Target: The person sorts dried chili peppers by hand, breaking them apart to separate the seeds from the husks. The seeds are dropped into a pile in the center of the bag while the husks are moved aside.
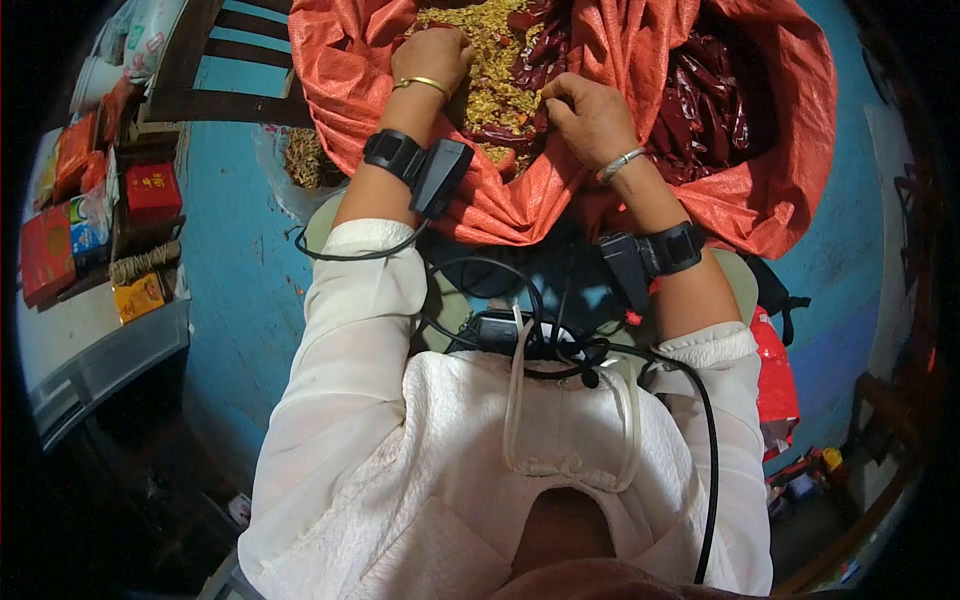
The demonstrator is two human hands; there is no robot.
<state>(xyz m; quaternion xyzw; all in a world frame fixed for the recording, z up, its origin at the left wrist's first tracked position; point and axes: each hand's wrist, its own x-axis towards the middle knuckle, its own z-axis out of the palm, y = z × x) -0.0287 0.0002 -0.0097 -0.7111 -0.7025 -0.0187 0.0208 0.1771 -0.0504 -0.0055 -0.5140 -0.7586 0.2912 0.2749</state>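
An orange-red woven sack (345, 75) lies open in front of me, with yellow seeds (490, 75) and dark red dried chillies (545, 45) inside. My left hand (435, 55) is over the left side of the seeds, its fingers curled closed and largely turned away from view. At the sack's right side, my right hand (592, 118) has thumb and index finger pinched together near the chillies. What either hand holds is too small or hidden to make out.
To the right, a second orange-red sack (800, 120) holds dark red dried chillies (705, 100). A dark wooden chair (215, 100) and a plastic bag of brown dried stuff (310, 160) are at the left. Boxes and packets (150, 190) stack farther left. Black cables (705, 430) hang across my lap.
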